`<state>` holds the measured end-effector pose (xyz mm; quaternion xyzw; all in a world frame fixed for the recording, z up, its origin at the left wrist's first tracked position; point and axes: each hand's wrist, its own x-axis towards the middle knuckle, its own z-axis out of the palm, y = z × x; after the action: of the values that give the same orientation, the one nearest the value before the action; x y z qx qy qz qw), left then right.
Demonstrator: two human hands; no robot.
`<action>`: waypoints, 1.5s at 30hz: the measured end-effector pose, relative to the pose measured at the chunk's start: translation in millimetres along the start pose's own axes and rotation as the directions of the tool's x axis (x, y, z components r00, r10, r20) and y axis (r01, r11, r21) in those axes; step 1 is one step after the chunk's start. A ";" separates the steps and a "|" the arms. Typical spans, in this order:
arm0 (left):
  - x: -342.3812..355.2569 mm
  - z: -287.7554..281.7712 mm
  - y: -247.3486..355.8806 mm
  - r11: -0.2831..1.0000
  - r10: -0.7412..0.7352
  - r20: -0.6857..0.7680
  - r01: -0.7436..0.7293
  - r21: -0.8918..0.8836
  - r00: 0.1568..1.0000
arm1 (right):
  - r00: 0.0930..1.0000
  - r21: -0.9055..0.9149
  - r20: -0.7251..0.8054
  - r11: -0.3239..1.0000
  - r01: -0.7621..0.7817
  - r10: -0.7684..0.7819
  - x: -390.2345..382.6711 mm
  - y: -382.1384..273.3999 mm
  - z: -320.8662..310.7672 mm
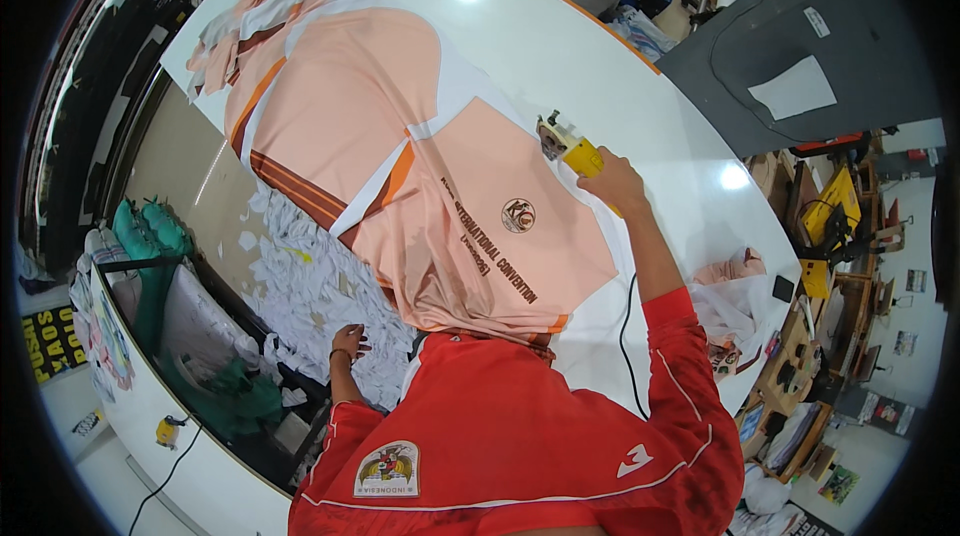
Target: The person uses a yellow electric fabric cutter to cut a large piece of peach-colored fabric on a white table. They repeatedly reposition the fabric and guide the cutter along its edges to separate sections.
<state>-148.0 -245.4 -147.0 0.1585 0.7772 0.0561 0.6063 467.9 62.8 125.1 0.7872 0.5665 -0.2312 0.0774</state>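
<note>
Fabric (480, 161), peach with dark print and orange stripes, lies partly rumpled; right hand (615, 184) grips yellow electric cutter (583, 157); left hand (350, 341) hangs loose, empty, above white scraps (305, 281).

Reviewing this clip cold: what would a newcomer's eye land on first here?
Probably the red shirt filling the lower middle, then the peach cloth with dark print, spread across the white table. Next comes the yellow tool in the right hand, by the cloth's right edge. Left of the table, a litter of white scraps also stands out.
</note>
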 end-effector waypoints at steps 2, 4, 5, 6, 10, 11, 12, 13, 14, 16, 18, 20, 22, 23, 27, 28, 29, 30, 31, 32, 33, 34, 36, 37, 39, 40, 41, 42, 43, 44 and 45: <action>-11.8 2.9 4.5 1.000 -0.029 -0.020 0.029 0.003 0.999 | 1.000 -0.047 -0.012 0.998 0.028 -0.029 6.0 11.3 2.0; -15.6 5.3 -0.7 0.998 -0.054 -0.033 0.054 -0.014 0.998 | 0.999 -0.067 -0.006 0.997 0.042 -0.042 10.1 12.4 2.4; -16.9 6.6 -2.7 0.998 -0.062 -0.032 0.061 -0.029 0.998 | 0.999 -0.078 -0.003 0.996 0.047 -0.048 12.4 12.9 2.7; -18.6 7.1 -5.5 0.997 -0.071 -0.032 0.069 -0.043 0.997 | 0.998 -0.083 -0.006 0.995 0.058 -0.058 13.4 11.8 2.1; -20.6 13.3 -17.7 0.996 -0.062 -0.023 0.060 -0.069 0.998 | 0.996 -0.082 0.003 0.992 0.093 -0.093 15.7 1.1 -5.4; -20.4 15.5 -21.3 0.995 -0.065 -0.020 0.064 -0.072 0.998 | 0.995 -0.076 0.011 0.992 0.102 -0.101 16.4 -2.7 -6.7; -20.4 16.5 -22.0 0.995 -0.065 -0.015 0.064 -0.071 0.998 | 0.993 -0.077 0.006 0.990 0.117 -0.117 18.9 -3.5 -5.9; -20.9 17.0 -23.2 0.996 -0.065 -0.014 0.064 -0.055 0.998 | 0.991 -0.078 0.001 0.988 0.132 -0.132 22.3 -4.6 -4.8; -21.7 18.2 -24.8 0.997 -0.064 -0.013 0.064 -0.040 0.998 | 0.989 -0.079 -0.004 0.986 0.148 -0.148 25.9 -6.0 -4.2; -28.7 22.1 -21.1 0.997 -0.066 -0.021 0.065 -0.040 0.998 | 0.987 -0.084 -0.001 0.984 0.159 -0.160 32.4 -12.0 -6.0; -34.9 24.1 -20.7 0.995 -0.071 -0.042 0.067 -0.074 0.997 | 0.984 -0.094 -0.007 0.980 0.175 -0.176 39.8 -17.5 -6.4; -38.5 24.9 -21.9 0.994 -0.081 -0.052 0.077 -0.078 0.995 | 0.981 -0.109 -0.020 0.975 0.192 -0.195 47.8 -22.3 -5.1; -39.6 26.5 -27.3 0.992 -0.097 -0.054 0.092 -0.087 0.994 | 0.974 -0.109 -0.012 0.969 0.222 -0.225 53.7 -29.1 -7.0; -40.1 27.0 -29.7 0.990 -0.106 -0.051 0.101 -0.094 0.993 | 0.971 -0.108 -0.008 0.966 0.237 -0.239 56.6 -32.7 -8.0; -38.4 29.2 -33.1 0.987 -0.122 -0.029 0.118 -0.107 0.992 | 0.968 -0.129 -0.009 0.960 0.249 -0.252 68.4 -41.8 -9.9; -37.5 29.0 -35.8 0.989 -0.118 -0.026 0.115 -0.095 0.993 | 0.968 -0.136 -0.003 0.959 0.249 -0.252 71.8 -45.5 -10.1; -36.0 28.7 -37.6 0.990 -0.113 -0.023 0.111 -0.083 0.993 | 0.968 -0.142 0.003 0.958 0.248 -0.250 75.1 -49.1 -10.4; -34.0 29.1 -40.2 0.992 -0.110 -0.020 0.108 -0.070 0.994 | 0.968 -0.138 0.007 0.959 0.248 -0.249 77.0 -54.1 -11.3; -31.9 29.7 -42.5 0.991 -0.112 -0.020 0.110 -0.079 0.993 | 0.969 -0.133 0.012 0.960 0.247 -0.248 79.1 -59.3 -12.3; -30.2 30.0 -44.7 0.990 -0.115 -0.020 0.113 -0.087 0.993 | 0.969 -0.128 0.016 0.961 0.246 -0.246 81.3 -64.7 -13.2; -30.4 30.5 -42.4 0.989 -0.114 -0.017 0.112 -0.093 0.993 | 0.968 -0.132 0.019 0.959 0.251 -0.250 84.6 -68.2 -13.3; -30.7 31.1 -40.0 0.990 -0.107 -0.016 0.106 -0.093 0.994 | 0.967 -0.136 0.022 0.957 0.255 -0.255 88.3 -71.9 -13.7; -31.9 33.3 -33.4 0.991 -0.093 -0.014 0.092 -0.093 0.996 | 0.965 -0.134 0.029 0.956 0.262 -0.260 94.2 -80.8 -14.6; -33.4 34.1 -29.8 0.990 -0.100 -0.020 0.097 -0.102 0.995 | 0.965 -0.128 0.032 0.956 0.263 -0.261 96.5 -85.9 -15.3; -34.0 34.6 -25.0 0.987 -0.111 -0.032 0.107 -0.120 0.993 | 0.960 -0.124 0.032 0.952 0.281 -0.279 98.6 -96.7 -17.8; -33.8 34.4 -24.6 0.988 -0.104 -0.033 0.100 -0.119 0.994 | 0.955 -0.125 0.029 0.947 0.296 -0.295 98.8 -102.3 -19.9; -34.5 34.8 -25.1 0.989 -0.096 -0.033 0.091 -0.117 0.995 | 0.950 -0.126 0.024 0.942 0.311 -0.310 97.7 -107.5 -21.3; -32.5 34.7 -25.8 0.990 -0.084 -0.035 0.080 -0.117 0.996 | 0.950 -0.124 0.015 0.942 0.311 -0.312 99.4 -112.3 -21.8; -30.5 34.2 -26.3 0.990 -0.083 -0.022 0.080 -0.115 0.996 | 0.950 -0.120 0.006 0.943 0.309 -0.311 99.8 -116.2 -21.9; -28.7 33.5 -26.6 0.991 -0.080 -0.009 0.079 -0.109 0.997 | 0.951 -0.116 -0.005 0.945 0.306 -0.308 99.2 -118.6 -22.2; -25.4 34.8 -29.5 0.991 -0.079 0.003 0.079 -0.110 0.997 | 0.949 -0.115 -0.020 0.943 0.312 -0.316 101.5 -122.0 -20.1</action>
<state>-114.4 -284.8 -140.8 0.0937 0.7791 0.0751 0.6152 385.8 199.7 114.0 0.6858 0.6978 -0.1939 0.0723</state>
